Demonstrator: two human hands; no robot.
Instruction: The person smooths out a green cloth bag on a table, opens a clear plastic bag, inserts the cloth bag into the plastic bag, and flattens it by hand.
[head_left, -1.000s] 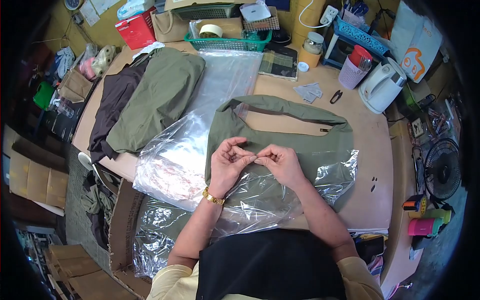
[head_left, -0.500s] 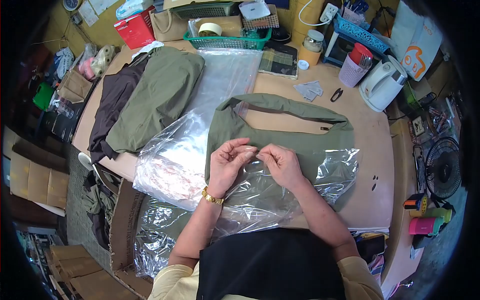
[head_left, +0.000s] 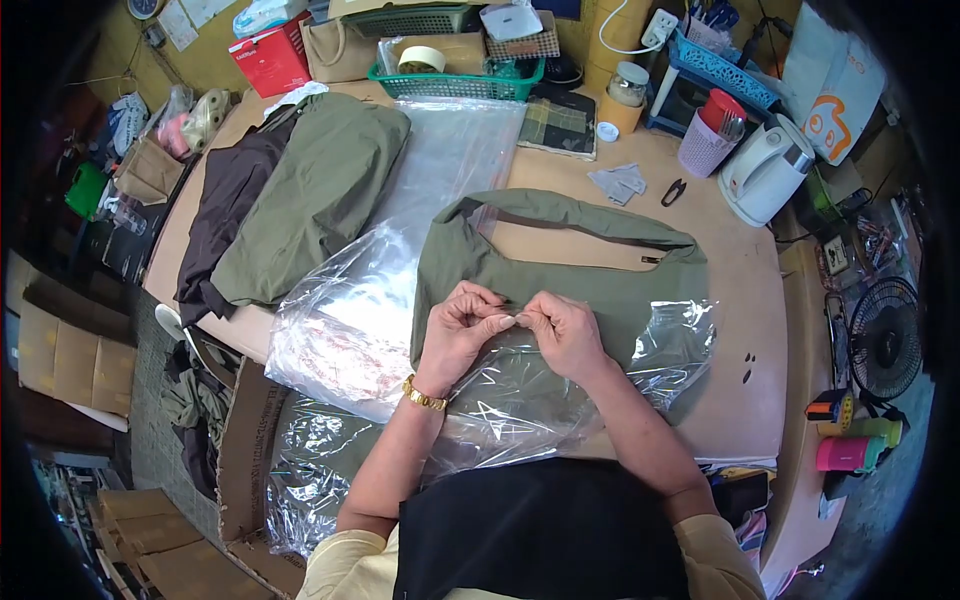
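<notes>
An olive-green garment point(head_left: 590, 282) with a looped upper part and a short zipper point(head_left: 650, 260) lies flat before me. Its lower part is inside a clear plastic bag point(head_left: 675, 335). Over the garment, near the bag's edge, my left hand point(head_left: 460, 335) and my right hand point(head_left: 565, 335) meet fingertip to fingertip. Both are closed in a pinch. Whatever is between the fingertips is too small to make out. On my left wrist sits a gold-coloured bracelet point(head_left: 425, 393). Another clear plastic sheet or bag point(head_left: 345, 310) spreads to the left of the garment.
Folded olive garments point(head_left: 315, 195) and a dark brown one point(head_left: 225, 205) are at the left. Small snips point(head_left: 674, 192), grey scraps point(head_left: 618, 183) and a white kettle point(head_left: 765, 165) stand or lie at the right. A green basket point(head_left: 455, 88) is at the back; an open carton point(head_left: 240, 470) is below left.
My left hand has shifted slightly right and down, its fingers curling in more. The fingertips of both hands now touch or nearly touch. The garment and bag look unchanged.
</notes>
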